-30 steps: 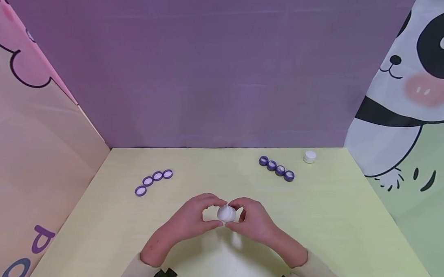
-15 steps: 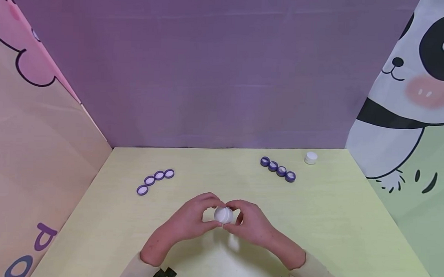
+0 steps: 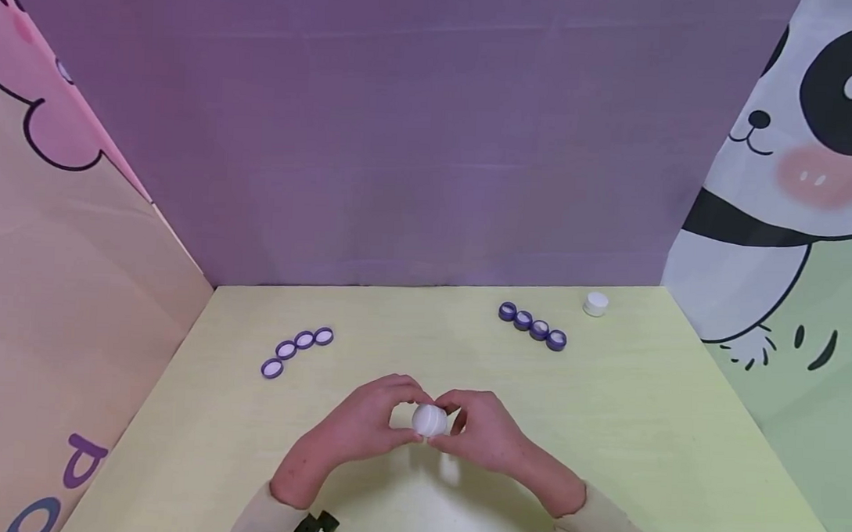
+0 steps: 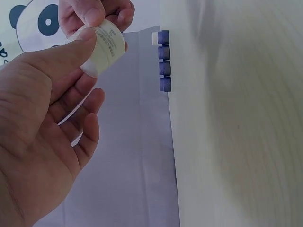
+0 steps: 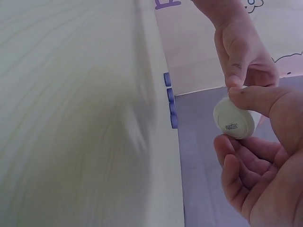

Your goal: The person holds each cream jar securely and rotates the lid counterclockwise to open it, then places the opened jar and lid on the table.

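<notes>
In the head view, my left hand (image 3: 367, 420) and right hand (image 3: 487, 429) meet over the middle of the table. Between their thumbs and fingertips they pinch a small white bottle (image 3: 430, 420), held above the surface. Printed text runs along the side of the bottle (image 4: 109, 45) in the left wrist view. A round flat end with a small stamped code shows on the bottle (image 5: 232, 118) in the right wrist view. The lower fingers of my left hand (image 4: 52, 109) curve loosely away from it. What is inside the bottle cannot be seen.
A row of several purple-rimmed round pieces (image 3: 286, 349) with white centres lies at the left of the table (image 3: 674, 431). A second row of purple round pieces (image 3: 540, 329) lies at the back right. Beyond it stands a white round piece (image 3: 596, 304). Purple cloth (image 3: 430, 141) borders the back.
Both hands and the bottle have shifted slightly left and down in the head view. Lines on the bottle have changed a little, so it looks slightly turned. The purple pieces stay put.
</notes>
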### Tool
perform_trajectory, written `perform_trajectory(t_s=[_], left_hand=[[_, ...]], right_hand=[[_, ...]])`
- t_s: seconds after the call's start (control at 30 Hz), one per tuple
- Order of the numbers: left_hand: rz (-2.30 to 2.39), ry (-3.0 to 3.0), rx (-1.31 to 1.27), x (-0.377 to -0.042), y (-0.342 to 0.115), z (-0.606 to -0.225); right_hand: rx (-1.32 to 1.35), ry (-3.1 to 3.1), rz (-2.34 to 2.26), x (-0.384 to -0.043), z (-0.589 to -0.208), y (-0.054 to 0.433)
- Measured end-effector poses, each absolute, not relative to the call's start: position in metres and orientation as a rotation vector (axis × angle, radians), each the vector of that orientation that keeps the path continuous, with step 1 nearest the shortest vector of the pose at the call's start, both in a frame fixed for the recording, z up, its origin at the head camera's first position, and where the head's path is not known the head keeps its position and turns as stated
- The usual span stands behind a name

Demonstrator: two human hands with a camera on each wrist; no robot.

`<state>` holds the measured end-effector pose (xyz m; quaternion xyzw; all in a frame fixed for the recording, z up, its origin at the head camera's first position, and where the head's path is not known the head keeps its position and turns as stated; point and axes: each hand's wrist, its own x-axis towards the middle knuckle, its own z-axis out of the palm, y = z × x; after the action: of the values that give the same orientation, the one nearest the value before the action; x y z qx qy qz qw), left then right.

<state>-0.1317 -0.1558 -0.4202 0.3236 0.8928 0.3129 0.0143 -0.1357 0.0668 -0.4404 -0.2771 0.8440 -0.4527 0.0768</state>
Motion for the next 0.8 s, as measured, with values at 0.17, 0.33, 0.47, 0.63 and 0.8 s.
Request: perform_trajectory(t_s=[0.17, 0.33, 0.47, 0.63, 0.8], left_hand=[[0.907, 2.852, 0.969, -0.1321, -0.1557, -0.4223], [0.8, 3.025, 0.862, -0.1315, -0.1521, -0.4251], [0.761, 3.115, 0.841, -0.1322, -0.1495, -0.4264], [0.896, 3.047, 0.882, -0.1319, -0.1536, -0.4257], [0.926, 2.957, 1.045, -0.1337, -0.1587, -0.4273]], right_hand=[[-0.845, 2.575, -1.363, -0.1361, -0.4432, 0.0633], [-0.807, 2.638, -1.368, -0.1352, -0.4433, 0.062], [-0.75, 2.649, -1.391, -0.1357, -0.4423, 0.0629], [-0.698, 2.621, -1.412, -0.1377, -0.4435, 0.065], [-0.671, 2.589, -1.422, -0.1395, -0.4456, 0.066]])
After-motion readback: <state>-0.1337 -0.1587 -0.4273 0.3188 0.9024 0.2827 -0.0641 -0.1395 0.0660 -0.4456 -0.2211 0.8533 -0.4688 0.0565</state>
